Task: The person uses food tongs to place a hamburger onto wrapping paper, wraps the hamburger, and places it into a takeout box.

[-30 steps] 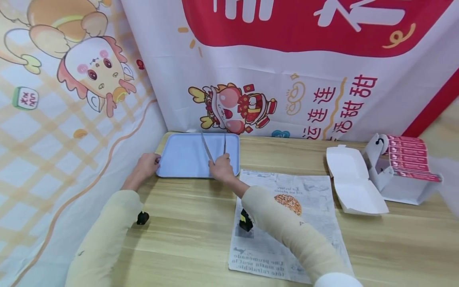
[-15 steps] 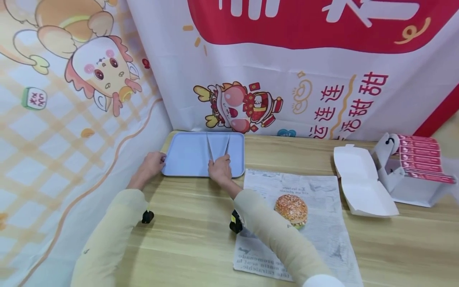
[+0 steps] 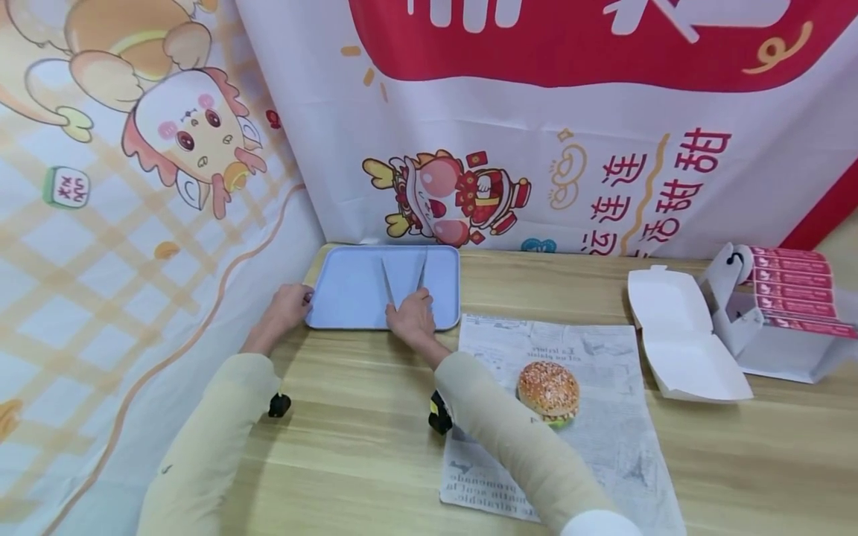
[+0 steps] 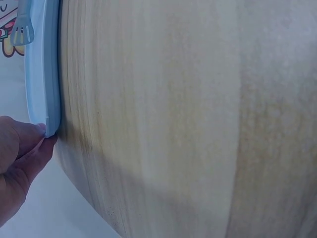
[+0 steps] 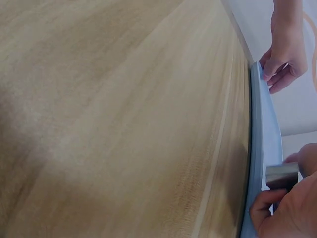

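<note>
A light blue tray (image 3: 348,298) lies at the back left of the table. My left hand (image 3: 284,307) is at its left end; in the left wrist view, thumb and fingers pinch the tray's rim (image 4: 49,126). My right hand (image 3: 412,316) grips metal tongs (image 3: 389,283) over the tray's right half. Their arms spread in a V toward the back, with nothing between the tips. One slotted tong tip (image 4: 22,30) shows in the left wrist view. The bent metal end of the tongs (image 5: 282,176) sticks out of the right hand in the right wrist view.
A sesame-bun burger (image 3: 550,391) sits on newsprint-patterned paper (image 3: 603,461), partly overlapped by the right sleeve. To its right stand an open white clamshell box (image 3: 690,365) and a holder with red printed strips (image 3: 794,290). Printed cloths hang behind (image 3: 590,119) and at left (image 3: 201,283).
The right sleeve has shifted left, so more of the burger shows. One tong tip sits slightly lower over the tray. The left hand keeps its hold on the tray's rim.
</note>
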Motion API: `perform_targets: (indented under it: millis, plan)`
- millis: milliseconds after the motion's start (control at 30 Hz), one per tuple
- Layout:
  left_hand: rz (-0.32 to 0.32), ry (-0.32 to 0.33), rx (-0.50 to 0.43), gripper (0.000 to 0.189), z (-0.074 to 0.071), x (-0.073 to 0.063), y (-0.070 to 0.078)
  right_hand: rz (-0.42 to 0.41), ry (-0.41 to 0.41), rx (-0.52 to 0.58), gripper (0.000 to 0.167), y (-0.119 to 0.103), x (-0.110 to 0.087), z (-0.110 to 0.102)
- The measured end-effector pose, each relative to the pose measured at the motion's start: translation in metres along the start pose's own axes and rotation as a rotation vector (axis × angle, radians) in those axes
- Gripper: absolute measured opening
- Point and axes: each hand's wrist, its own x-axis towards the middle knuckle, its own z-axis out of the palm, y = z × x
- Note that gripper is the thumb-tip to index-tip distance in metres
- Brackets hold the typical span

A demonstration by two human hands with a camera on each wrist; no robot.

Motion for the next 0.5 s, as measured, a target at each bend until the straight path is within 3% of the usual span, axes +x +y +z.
perform_targets:
  millis: [267,500]
  plan:
    - [-0.013,-0.024,-0.001,0.018,-0.0024,-0.0006,0.0006,-0.022,0.01,-0.067,0.075,-0.0023,0.0022,-0.0008]
    - [-0.008,-0.016,0.012,0.017,-0.0029,-0.0037,0.0032,-0.055,-0.035,-0.071,0.09,-0.0019,0.0018,-0.0026]
